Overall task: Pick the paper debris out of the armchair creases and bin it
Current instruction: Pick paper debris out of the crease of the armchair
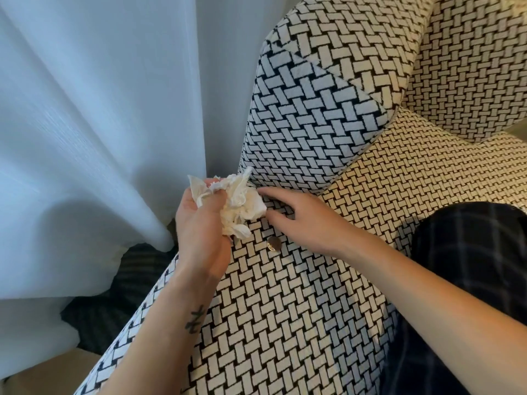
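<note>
Left hand (199, 223) clenches a wad of paper debris (236, 206) just above the armchair (285, 309) seat, at the crease (310, 193) under the armrest (313, 124). Right hand (302, 220) rests relaxed beside it, fingers straight on fabric, holding nothing; coin (274, 243) nearby. Risk: wad's loose edges may shed bits back into the crease, esp. w/ no bin in view.

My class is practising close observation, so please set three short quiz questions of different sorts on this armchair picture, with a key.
1. True or false: the left hand holds crumpled paper.
2. What lies on the armchair near the right hand? A) coin B) key C) pen
3. Fill in: left of the armchair hangs a white ____.
Key: 1 true; 2 A; 3 curtain.
</note>
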`<state>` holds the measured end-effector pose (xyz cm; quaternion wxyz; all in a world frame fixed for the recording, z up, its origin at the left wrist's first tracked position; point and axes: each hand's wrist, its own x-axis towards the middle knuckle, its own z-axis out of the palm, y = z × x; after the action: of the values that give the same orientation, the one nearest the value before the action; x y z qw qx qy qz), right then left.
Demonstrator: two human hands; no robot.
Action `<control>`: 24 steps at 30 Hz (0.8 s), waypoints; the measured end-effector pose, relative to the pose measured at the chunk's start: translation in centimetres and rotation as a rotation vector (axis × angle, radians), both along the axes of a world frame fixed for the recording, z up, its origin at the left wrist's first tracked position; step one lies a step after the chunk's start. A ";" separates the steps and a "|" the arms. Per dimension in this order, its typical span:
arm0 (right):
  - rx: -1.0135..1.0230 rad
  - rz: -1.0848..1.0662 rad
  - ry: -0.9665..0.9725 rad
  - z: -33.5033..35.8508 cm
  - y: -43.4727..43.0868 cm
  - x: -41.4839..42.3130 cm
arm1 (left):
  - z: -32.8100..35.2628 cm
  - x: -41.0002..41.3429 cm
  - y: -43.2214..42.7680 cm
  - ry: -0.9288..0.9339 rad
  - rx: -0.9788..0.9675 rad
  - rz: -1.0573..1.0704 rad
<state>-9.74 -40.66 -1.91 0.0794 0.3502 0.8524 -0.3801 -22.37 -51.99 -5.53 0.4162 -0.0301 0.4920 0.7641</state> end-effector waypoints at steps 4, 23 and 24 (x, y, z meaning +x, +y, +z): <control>0.087 0.040 0.004 -0.6 -1.8 3.4 | 0.1 0.7 0.1 0.017 -0.007 -0.059; -0.151 -0.277 0.256 -1.0 -3.3 3.9 | 1.3 3.1 1.8 0.187 -0.074 -0.087; -0.185 -0.290 0.252 -0.8 -3.3 4.2 | 1.3 3.2 1.7 0.199 -0.093 -0.086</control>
<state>-5.56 -43.98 -2.72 -0.0516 0.4099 0.7577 -0.5051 -19.18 -50.31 -4.26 0.3958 0.0476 0.5667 0.7211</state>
